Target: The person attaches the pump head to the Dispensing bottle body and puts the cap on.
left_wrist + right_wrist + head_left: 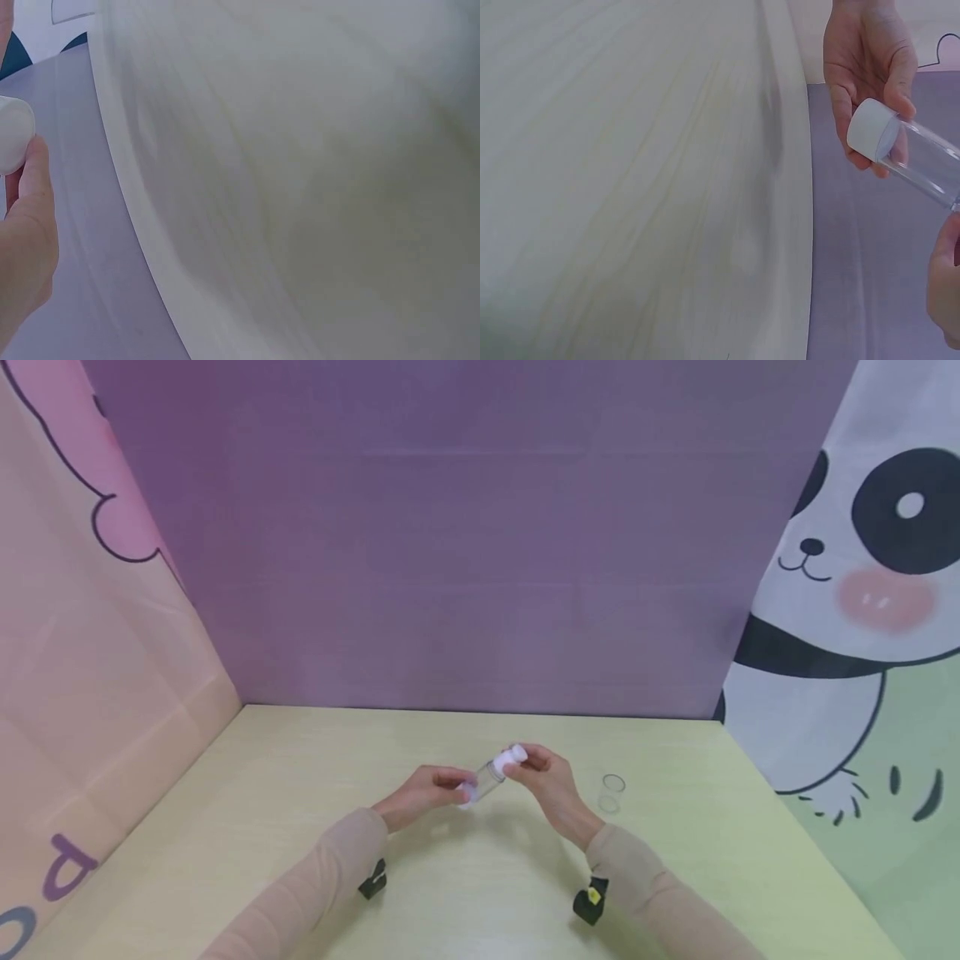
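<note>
Above the table, a clear cylindrical bottle (489,779) is held at a slant, its right end the higher. My left hand (426,793) pinches its lower end, a broad white cap (871,129), between thumb and fingers. At the upper end, my right hand (553,785) grips the white part (510,758). Through the bottle's clear wall in the right wrist view no contents show. Most of my right hand (945,292) falls outside that view. The left wrist view catches only the white cap (15,135) and part of my left hand (28,232).
To the right of my right hand, a small clear round thing (612,792) with a thin dark rim stands on the pale wooden table (450,902). A purple backdrop (480,543) rises behind the table, with printed cloth panels at both sides. Black wrist mounts (591,902) hang below the sleeves.
</note>
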{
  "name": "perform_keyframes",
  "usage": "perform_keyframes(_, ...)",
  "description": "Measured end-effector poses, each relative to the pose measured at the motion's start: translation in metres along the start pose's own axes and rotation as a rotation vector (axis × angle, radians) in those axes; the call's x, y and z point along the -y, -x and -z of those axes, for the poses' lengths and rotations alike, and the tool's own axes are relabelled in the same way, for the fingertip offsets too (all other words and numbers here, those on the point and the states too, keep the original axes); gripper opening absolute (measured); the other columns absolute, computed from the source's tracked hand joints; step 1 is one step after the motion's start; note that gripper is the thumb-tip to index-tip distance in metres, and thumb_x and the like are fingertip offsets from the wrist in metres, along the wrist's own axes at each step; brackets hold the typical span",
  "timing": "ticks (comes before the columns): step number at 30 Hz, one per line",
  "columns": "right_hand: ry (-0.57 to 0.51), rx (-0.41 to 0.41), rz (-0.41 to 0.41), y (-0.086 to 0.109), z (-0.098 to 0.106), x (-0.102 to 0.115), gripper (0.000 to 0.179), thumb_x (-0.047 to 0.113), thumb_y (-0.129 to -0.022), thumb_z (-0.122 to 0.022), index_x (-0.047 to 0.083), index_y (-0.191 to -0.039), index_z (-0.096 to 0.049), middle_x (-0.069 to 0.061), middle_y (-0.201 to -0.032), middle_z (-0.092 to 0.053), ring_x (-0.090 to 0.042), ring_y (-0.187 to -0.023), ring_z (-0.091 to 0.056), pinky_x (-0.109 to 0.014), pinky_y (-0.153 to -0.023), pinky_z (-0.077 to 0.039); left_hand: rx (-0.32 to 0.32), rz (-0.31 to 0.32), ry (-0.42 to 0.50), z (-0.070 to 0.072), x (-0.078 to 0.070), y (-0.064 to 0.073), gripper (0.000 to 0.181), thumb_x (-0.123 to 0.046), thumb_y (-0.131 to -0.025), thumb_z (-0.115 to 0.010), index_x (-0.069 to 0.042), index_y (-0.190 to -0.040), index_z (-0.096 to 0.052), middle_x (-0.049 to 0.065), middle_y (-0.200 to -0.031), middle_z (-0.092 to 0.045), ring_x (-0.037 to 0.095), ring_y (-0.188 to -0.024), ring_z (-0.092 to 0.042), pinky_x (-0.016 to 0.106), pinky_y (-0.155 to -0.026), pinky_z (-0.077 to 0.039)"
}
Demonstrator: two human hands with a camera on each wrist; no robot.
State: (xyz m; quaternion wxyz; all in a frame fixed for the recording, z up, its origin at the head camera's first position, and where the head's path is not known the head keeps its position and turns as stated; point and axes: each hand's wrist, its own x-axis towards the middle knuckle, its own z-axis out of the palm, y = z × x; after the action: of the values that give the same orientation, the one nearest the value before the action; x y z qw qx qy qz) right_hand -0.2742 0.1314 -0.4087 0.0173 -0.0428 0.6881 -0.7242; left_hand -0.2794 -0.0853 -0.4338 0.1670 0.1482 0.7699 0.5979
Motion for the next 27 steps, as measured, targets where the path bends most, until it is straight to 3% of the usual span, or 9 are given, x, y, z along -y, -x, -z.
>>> perform_keyframes(7,-0.079,0.102,0.021,0.003,0.0045,0.0017,0.05,-0.003,-0.08,-0.064,-0.002,-0.127,-0.047,-0.015,-0.128,-0.054,-0.009,-0.104,-0.058,-0.025,-0.09,-0.046,-0.004,0.006,-0.009,-0.0009,-0.0008,0.0015,0.036,-0.024,-0.084,-0.067,-0.013,-0.118,-0.062,0.008,-0.125,-0.057,0.02,-0.106,-0.053,0.04,-0.091,-0.045)
perform_keyframes(13,-0.163,0.187,0.057,0.0062,0.0064,0.0056,0.052,-0.005,-0.082,-0.059,-0.008,-0.131,-0.039,-0.008,-0.124,-0.059,-0.007,-0.107,-0.058,-0.024,-0.093,-0.044,-0.009,0.009,-0.013,-0.0006,-0.0013,0.0012,0.036,-0.023,-0.084,-0.066,-0.012,-0.118,-0.062,0.009,-0.125,-0.057,0.021,-0.107,-0.053,0.039,-0.091,-0.045)
perform_keyframes(17,-0.179,0.199,0.054,0.0071,0.0058,0.0056,0.05,-0.005,-0.084,-0.057,-0.008,-0.13,-0.04,-0.005,-0.121,-0.061,-0.007,-0.107,-0.058,-0.024,-0.095,-0.043,-0.005,0.007,-0.018,0.0006,-0.0006,0.0012,0.037,-0.025,-0.084,-0.067,-0.013,-0.118,-0.062,0.009,-0.126,-0.057,0.021,-0.108,-0.052,0.039,-0.091,-0.045)
perform_keyframes(27,-0.125,0.169,0.036,0.0047,0.0043,0.0048,0.046,-0.004,-0.085,-0.058,-0.006,-0.128,-0.044,-0.014,-0.127,-0.056,-0.008,-0.107,-0.059,-0.028,-0.096,-0.042,0.003,0.009,-0.026,0.0025,-0.0002,0.0008,0.038,-0.026,-0.083,-0.067,-0.014,-0.118,-0.062,0.009,-0.126,-0.056,0.022,-0.107,-0.052,0.04,-0.091,-0.044)
